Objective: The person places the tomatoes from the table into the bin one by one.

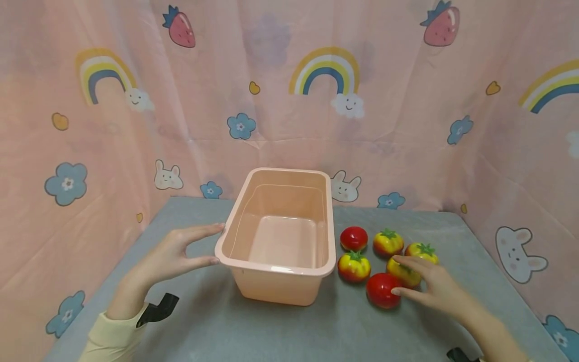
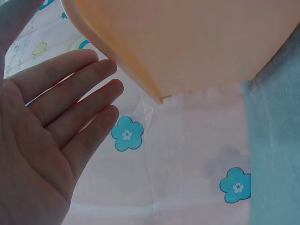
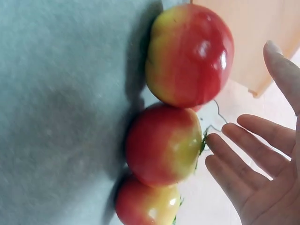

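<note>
A peach plastic basin (image 1: 280,284) stands on the grey table, its inside bare. My left hand (image 1: 165,256) is at the basin's left rim, fingertips right at the edge; the left wrist view shows the fingers (image 2: 77,84) extended beside the wall. To the right of the basin sits a cluster of several red and yellow tomatoes (image 1: 354,267), some with green leafy tops. My right hand (image 1: 436,286) hovers over the near ones, thumb beside the nearest red tomato (image 1: 382,290). In the right wrist view its spread fingers (image 3: 258,154) are close to a middle tomato (image 3: 159,145), gripping nothing.
The grey table (image 1: 199,327) runs back to a pink curtain (image 1: 407,125) printed with rainbows, rabbits and flowers, which hangs behind and along both sides. Black wrist straps (image 1: 158,309) sit at both wrists.
</note>
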### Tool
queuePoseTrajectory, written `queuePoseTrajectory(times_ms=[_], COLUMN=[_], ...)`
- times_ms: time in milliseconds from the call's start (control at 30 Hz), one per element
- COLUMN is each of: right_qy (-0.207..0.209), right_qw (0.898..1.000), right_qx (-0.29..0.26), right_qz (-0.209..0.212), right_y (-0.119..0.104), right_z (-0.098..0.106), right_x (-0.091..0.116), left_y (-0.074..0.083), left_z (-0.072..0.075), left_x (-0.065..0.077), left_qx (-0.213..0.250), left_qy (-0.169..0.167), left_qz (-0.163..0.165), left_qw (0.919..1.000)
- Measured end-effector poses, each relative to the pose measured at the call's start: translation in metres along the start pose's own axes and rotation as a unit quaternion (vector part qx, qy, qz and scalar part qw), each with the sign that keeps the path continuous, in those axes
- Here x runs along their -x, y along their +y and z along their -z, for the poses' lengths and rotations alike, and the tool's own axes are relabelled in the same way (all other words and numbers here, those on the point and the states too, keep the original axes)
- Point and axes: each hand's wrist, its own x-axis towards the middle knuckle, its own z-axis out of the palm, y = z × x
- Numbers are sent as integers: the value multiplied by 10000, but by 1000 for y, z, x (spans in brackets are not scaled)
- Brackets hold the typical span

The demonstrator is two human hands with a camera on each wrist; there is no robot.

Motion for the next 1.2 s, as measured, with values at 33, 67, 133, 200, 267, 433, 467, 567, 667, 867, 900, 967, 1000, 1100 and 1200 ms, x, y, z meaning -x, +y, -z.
queuePoseTrajectory(times_ms=[33, 67, 133, 200, 267, 433, 467, 567, 667, 867, 900, 967, 1000, 1100, 1200], right_qy=[-14, -25, -9, 55, 151, 174, 114, -36, -94, -23, 6, 5, 20, 43, 100], right_qw=[10000, 10000, 10000, 9999, 9999, 9998, 9999, 9997, 9993, 9994, 9995, 9995, 9996, 9998, 9999], right_qx=[-7, -18, -64, -86, -49, -14, -54, -160, -239, -168, -144, -124, -87, -17, 87], right_qz=[-10, -39, -43, -36, -3, -34, -70, -198, -283, -305, -289, -297, -274, -199, -88], right_y=[-1, -2, -4, -6, -9, -12, -13, -14, -14, -15, -16, -16, -16, -17, -18], right_z=[-2, -3, -4, -5, -6, -9, -10, -11, -13, -18, -19, -21, -22, -24, -25], right_x=[1, 1, 3, 4, 6, 10, 11, 13, 15, 16, 16, 16, 16, 15, 16], left_y=[0, 0, 0, 0, 0, 1, 1, 2, 4, 5, 5, 5, 5, 5, 5], left_z=[0, 0, -1, -1, -1, -2, -2, -2, -2, -3, -3, -3, -3, -3, -3], left_x=[0, 0, 0, 0, -1, -1, -1, -1, -1, 1, 1, 1, 0, 1, 1], left_qx=[-4, -6, -1, 13, 38, 55, 54, 36, 36, 102, 122, 177, 194, 209, 201], left_qy=[1, -4, -4, 3, 13, 24, 24, 21, 11, -38, -45, -60, -65, -87, -91], left_qz=[26, 46, 95, 129, 156, 214, 226, 265, 321, 497, 528, 548, 556, 575, 566], left_qw=[10000, 10000, 10000, 9999, 9999, 9998, 9997, 9996, 9995, 9987, 9985, 9983, 9982, 9981, 9982])
